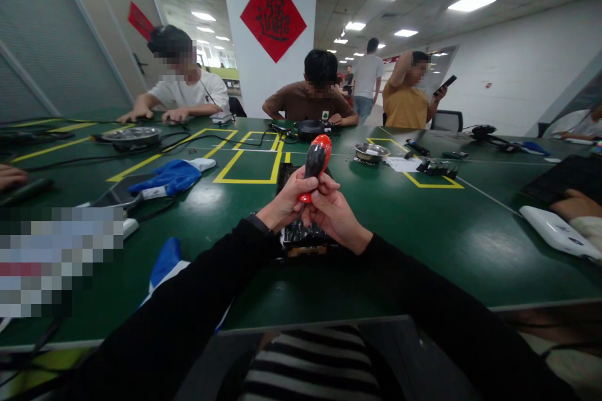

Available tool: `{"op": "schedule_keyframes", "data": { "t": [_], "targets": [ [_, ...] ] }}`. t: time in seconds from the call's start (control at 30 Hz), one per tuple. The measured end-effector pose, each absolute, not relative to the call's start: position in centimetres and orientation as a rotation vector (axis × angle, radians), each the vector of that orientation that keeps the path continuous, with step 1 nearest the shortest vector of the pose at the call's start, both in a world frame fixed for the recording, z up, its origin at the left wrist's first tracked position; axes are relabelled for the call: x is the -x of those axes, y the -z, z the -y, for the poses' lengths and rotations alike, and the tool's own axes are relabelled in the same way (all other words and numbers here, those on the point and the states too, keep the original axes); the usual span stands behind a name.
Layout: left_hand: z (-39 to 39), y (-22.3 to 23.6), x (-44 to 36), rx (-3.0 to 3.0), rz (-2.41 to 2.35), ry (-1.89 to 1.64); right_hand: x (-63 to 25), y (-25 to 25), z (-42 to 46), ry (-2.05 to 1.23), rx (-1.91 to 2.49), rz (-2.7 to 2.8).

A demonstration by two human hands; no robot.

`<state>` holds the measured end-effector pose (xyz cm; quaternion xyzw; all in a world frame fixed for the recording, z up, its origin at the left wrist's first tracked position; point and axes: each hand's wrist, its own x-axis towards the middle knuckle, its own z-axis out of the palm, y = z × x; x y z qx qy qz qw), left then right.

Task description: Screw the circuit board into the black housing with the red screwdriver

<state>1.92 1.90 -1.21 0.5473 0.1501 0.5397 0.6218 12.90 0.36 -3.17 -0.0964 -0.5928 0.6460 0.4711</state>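
A screwdriver with a red and black handle stands nearly upright, handle end up, in front of me. My left hand is closed round the lower part of the handle, thumb along its side. From the other side, my right hand closes its fingers at the handle's base and upper shaft; its fingertips are partly hidden. The thin shaft slants down over an open black device on the table. Whether the tip touches the device cannot be made out.
The green table bears yellow tape outlines. Blue-and-white gloves and cables lie left. Metal round dishes, a paper with small black parts and a white case are around. Several people sit across the table.
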Motion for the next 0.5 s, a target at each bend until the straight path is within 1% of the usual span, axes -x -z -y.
{"op": "schedule_keyframes", "data": {
  "t": [0.13, 0.4, 0.5],
  "targets": [
    [-2.1, 1.3, -1.7, -1.309, -0.331, -1.245, -13.0, 3.1, -0.4, -1.589, 0.233, 1.442],
    [-2.1, 1.6, -1.1, -1.379, -0.351, -1.123, -12.6, 3.1, 0.1, -1.608, 0.202, 1.42],
    [-2.1, 1.0, -1.7, -1.373, -0.352, -1.191, -13.3, 1.8, -0.3, -1.641, 0.203, 1.304]
  ]
}}
